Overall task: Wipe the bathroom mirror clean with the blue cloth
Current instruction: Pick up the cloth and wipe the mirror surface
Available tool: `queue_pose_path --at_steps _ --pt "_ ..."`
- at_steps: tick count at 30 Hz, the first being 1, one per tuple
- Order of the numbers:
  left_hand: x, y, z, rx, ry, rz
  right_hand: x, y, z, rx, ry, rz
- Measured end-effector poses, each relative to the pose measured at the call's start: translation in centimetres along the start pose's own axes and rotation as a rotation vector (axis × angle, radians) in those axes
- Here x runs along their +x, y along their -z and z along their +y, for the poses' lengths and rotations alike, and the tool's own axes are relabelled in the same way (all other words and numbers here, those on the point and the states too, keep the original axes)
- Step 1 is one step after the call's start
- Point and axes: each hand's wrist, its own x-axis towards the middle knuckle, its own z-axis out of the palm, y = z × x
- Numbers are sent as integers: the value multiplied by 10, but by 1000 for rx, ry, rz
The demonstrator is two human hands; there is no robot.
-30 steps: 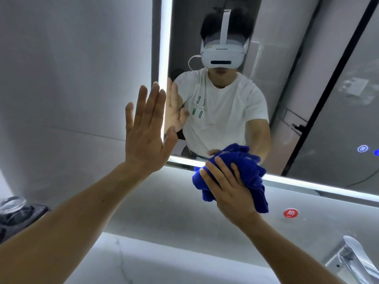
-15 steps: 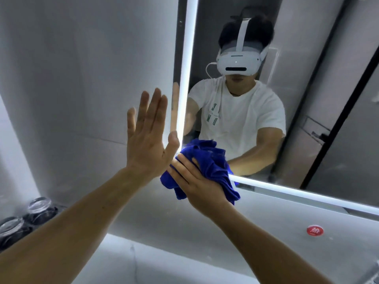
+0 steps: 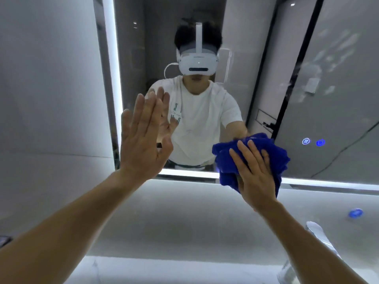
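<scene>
Head view: smudged mirror [image 3: 338,78] with lit edges, grey wall [image 3: 51,99] beside

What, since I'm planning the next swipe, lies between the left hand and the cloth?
Nothing: the head view shows only bare mirror glass, reflecting a white shirt, between the left hand and the cloth.

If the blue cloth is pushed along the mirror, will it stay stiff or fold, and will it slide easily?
Probably floppy: the blue cloth is bunched in soft folds under the right hand. It likely weighs little, since a flat press alone holds it against the mirror. It may slide easily on the smooth glass.
</scene>
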Motion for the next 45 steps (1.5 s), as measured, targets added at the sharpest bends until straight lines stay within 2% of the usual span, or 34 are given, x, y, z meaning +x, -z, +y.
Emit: queue_pose_path --at_steps 4,6,9,11,16,19,21,23,28,30,33,38,42,45 --pt "19 -12 20 5 -17 48 86 11 13 105 -276 215" --pt "27 -16 25 37 -14 61 123 16 16 83 -312 266" --pt "33 -15 28 56 -1 45 120 9 6 46 -308 294" --pt "31 -13 32 44 -15 30 85 -4 -5 38 -239 244" --pt "26 -9 44 8 -36 -24 -18 -30 -11 -80 67 -34" --pt "31 -6 53 -6 -35 -17 -32 -26 -1 -115 151 -147" --pt "37 -6 57 -6 -41 -7 -19 -16 2 -80 160 -142" --pt "45 -8 61 1 -42 -5 16 -4 6 -5 85 -52" --pt "71 -5 67 69 -35 34 163 36 34 125 -283 264" --pt "84 1 68 77 -37 62 199 46 35 127 -355 305" --pt "100 7 70 86 -42 79 204 42 23 107 -403 331" --pt "111 9 67 117 -68 64 137 12 6 33 -172 217" --pt "122 16 65 110 -90 56 86 4 3 -2 -102 123" --pt "130 21 60 94 -83 50 100 15 13 27 -94 127"
